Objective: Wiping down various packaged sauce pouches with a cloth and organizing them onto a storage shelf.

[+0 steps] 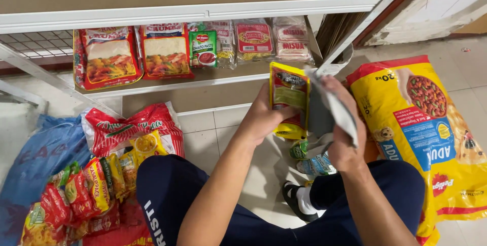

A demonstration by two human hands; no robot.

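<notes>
- Two hands work low in front of a shelf (203, 81), both gripping.
- Left hand (261, 119) is closed around a yellow-and-red sachet (289, 99), held upright just below the shelf edge.
- Right hand (341, 139) clasps a grey cloth (329, 111), which touches the sachet's right side.
- Far on the shelf lie breadcrumb packs (109, 58) and a green tomato-paste pouch (203, 48).
- Right, a big yellow pet-food sack (431, 134) rests on the floor.
- Near left, snack packets (89, 190) sit in an open bag.

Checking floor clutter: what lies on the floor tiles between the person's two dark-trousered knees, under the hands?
In the head view, a few small green and pale blue sachets lie on the tiles there, beside the black-and-white shoe; otherwise the tile is bare.
</notes>
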